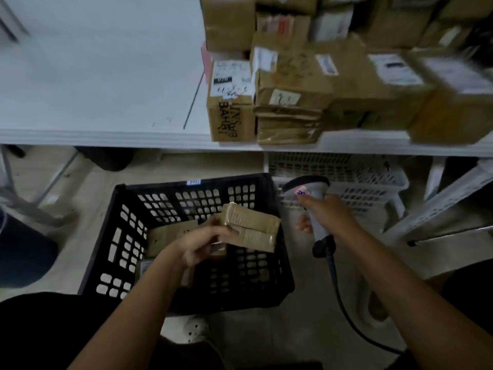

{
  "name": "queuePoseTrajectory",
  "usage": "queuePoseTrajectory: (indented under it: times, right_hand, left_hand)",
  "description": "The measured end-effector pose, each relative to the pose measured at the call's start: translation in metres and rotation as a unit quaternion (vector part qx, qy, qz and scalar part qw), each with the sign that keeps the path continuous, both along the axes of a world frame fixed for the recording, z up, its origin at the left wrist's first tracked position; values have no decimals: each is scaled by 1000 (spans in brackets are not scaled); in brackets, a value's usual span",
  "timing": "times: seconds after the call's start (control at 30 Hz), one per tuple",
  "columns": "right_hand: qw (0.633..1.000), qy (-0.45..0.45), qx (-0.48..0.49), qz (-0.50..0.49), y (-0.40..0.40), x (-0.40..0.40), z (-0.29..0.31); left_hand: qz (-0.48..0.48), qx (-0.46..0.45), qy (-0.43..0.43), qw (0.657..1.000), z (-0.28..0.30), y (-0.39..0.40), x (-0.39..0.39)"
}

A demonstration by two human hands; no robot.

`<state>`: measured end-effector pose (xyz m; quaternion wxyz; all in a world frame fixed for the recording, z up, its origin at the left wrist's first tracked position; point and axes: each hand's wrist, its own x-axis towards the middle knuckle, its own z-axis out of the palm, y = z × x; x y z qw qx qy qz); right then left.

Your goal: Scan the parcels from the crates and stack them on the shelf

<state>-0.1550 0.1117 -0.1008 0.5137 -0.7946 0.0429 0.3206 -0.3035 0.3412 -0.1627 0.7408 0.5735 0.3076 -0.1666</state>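
the left hand [202, 243] was over the black crate [106, 252], its grip closed round the near end of a taped brown parcel [253, 228], which it held tilted above the crate's open top. the hand was blurred, so the exact lie of its fingers could not be made out. more parcels [170, 233] lay lower down inside the crate. the right hand [325, 214] was just beside the crate's right wall, its grip wrapped round the handle of a grey barcode scanner [306, 185], head uppermost, with a red glow on its upper face. a dark cable [344, 311] ran from the scanner's base down towards the lower right. behind the scanner a white crate [373, 180] stood on the floor, partly under the shelf [106, 134]. on the right part of the shelf stood stacked cardboard parcels [293, 84], several bearing white labels, one with black handwriting on its front. the left part of the shelf surface was white.
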Motion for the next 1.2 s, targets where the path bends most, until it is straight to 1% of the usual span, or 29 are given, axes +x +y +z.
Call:
queuePoseTrajectory:
  times: [0.07,0.13,0.23,0.3,0.37,0.47,0.53,0.67,0.83,0.93,1.0,1.1,1.2]
  right_hand:
    - [999,-18,12,-45,-21,2,6]
    - [996,-52,15,-70,-42,-1,13]
    - [993,-86,24,-76,-68,-11,22]
    - [989,-121,-7,-85,-80,-18,31]
    - [985,-149,-21,-81,-90,-23,37]
    - [977,-193,-8,-87,-105,-31,46]
    - [972,-216,-3,-93,-113,-34,50]
    - [963,-249,-25,-97,-118,-32,57]
    - [953,-288,-13,-87,-120,-25,65]
    - [953,-294,-13,-76,-121,-20,66]
    - [954,-289,4,-73,-122,-15,66]
    - [951,-291,33,-96,-128,-8,80]
    - [933,-305,116,-151,-137,5,101]
  left_hand:
    - [27,-44,-87,995,23,-24,-2]
    - [30,-49,-152,987,39,-46,0]
    - [-10,-44,-214,976,56,-80,7]
    - [-44,-26,-230,972,66,-101,8]
    - [-66,-44,-226,971,69,-117,11]
    - [-68,-102,-201,972,81,-129,14]
    - [-90,-111,-178,974,90,-133,17]
    - [-90,-56,-111,988,96,-139,25]
    - [-139,-4,-73,988,102,-139,26]
    - [-173,2,-58,983,102,-137,28]
    - [-173,-9,-63,983,103,-136,31]
    - [-147,-27,-97,984,114,-134,35]
    - [-127,-46,-165,977,134,-133,39]
